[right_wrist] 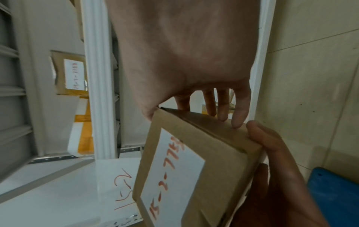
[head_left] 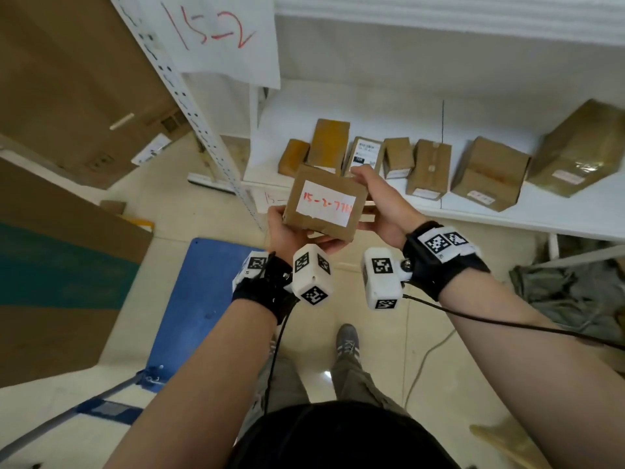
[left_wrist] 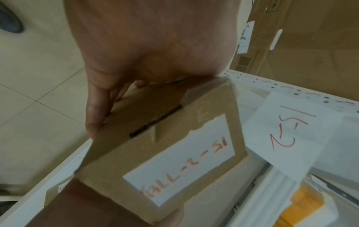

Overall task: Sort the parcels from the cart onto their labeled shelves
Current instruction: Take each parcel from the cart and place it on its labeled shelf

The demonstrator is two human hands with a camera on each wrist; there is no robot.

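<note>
A small brown cardboard parcel (head_left: 326, 203) with a white label reading "15-2-774…" in red is held in the air by both hands, just in front of the white shelf (head_left: 507, 216). My left hand (head_left: 291, 233) cups its near left corner from below, fingers under the box. My right hand (head_left: 375, 198) grips its far right end, thumb on top. The left wrist view shows the parcel (left_wrist: 174, 153) below the left hand (left_wrist: 151, 46). The right wrist view shows the parcel (right_wrist: 194, 161) with the right hand (right_wrist: 184, 53) on its end. A paper sign "15-2" (head_left: 216, 32) hangs above the shelf.
Several brown parcels (head_left: 429, 169) stand in a row on the shelf behind the held one. A perforated white shelf upright (head_left: 203, 130) runs at the left. Large cardboard boxes (head_left: 67, 79) lean further left. The blue cart deck (head_left: 203, 299) lies on the floor below my left arm.
</note>
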